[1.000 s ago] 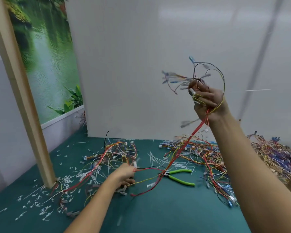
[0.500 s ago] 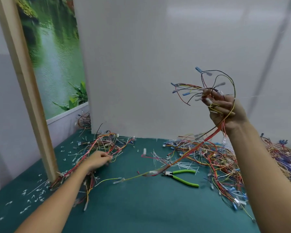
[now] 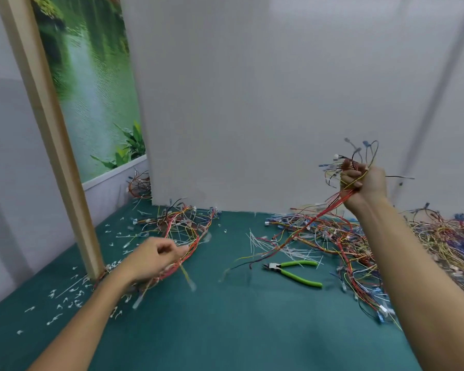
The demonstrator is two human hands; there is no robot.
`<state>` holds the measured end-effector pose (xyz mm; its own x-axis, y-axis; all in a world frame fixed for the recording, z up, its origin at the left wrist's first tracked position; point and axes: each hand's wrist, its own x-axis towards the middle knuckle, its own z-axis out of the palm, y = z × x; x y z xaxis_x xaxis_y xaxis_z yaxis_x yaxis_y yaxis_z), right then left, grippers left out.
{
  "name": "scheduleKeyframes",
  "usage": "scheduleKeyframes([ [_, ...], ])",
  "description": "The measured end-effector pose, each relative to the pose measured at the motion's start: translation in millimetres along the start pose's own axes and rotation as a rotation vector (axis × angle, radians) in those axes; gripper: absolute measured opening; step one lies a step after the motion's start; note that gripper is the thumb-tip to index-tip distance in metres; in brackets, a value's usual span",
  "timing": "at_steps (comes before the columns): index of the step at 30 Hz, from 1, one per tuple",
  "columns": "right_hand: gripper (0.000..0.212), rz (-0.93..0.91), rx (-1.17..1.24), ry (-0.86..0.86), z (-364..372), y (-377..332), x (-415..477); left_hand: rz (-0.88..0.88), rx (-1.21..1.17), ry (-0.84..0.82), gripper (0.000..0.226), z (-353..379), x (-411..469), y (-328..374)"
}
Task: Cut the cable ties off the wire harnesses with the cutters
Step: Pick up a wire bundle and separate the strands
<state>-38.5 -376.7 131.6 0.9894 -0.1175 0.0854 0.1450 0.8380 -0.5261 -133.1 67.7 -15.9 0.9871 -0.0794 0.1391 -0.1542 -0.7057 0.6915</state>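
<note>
- Now, far to the left of the cutters (image 3: 280,269), around the foot of the wooden post (image 3: 51,129), many small white cut pieces (image 3: 65,301) lie on the green table (image 3: 225,330). I judge from them that many ties are already removed.
- The left hand (image 3: 156,259) is well to the left of the cutters, at the near edge of the left wire pile (image 3: 182,223). One second ago it was close to the cutters, so it has moved away to this pile. Its fingers are curled at some red wires, but the blur does not let me tell if they really pinch them.
- The cutters lie flat on the table with the green handles to the right, and no hand touches them. Just behind them lies a loose heap of long white cable ties (image 3: 260,245).
- The harness (image 3: 316,218) rises from the table just behind the cutters up to the right hand (image 3: 364,183).
- The right hand is above and to the right of the cutters, a fist closed tightly around the upper end of the harness. It is lower than one second ago.
- Far to the right of the cutters a big tangled pile (image 3: 439,242) waits.
- In my opinion this is sorting, not cutting: before the next tie can be cut, one hand must come back and take the cutters.
</note>
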Motion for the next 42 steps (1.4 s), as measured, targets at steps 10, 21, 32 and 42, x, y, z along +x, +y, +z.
scheduleKeyframes([
  [10, 0.007, 0.243, -0.491, -0.138, -10, 27, -16, -0.171, 0.278, 0.259, 0.030, 5, 20, -4],
  [21, 0.010, 0.408, -0.110, -0.389, 8, 60, -49, 0.348, 0.142, -0.288, 0.078, 120, -1, 69],
  [32, 0.004, 0.289, 0.190, -0.104, -73, 94, -33, -0.031, -0.771, 0.021, 0.035, 163, 49, 82],
  [42, 0.017, 0.431, 0.116, -0.031, -150, 162, -34, -0.379, -1.418, -0.123, 0.023, 183, 61, 69],
])
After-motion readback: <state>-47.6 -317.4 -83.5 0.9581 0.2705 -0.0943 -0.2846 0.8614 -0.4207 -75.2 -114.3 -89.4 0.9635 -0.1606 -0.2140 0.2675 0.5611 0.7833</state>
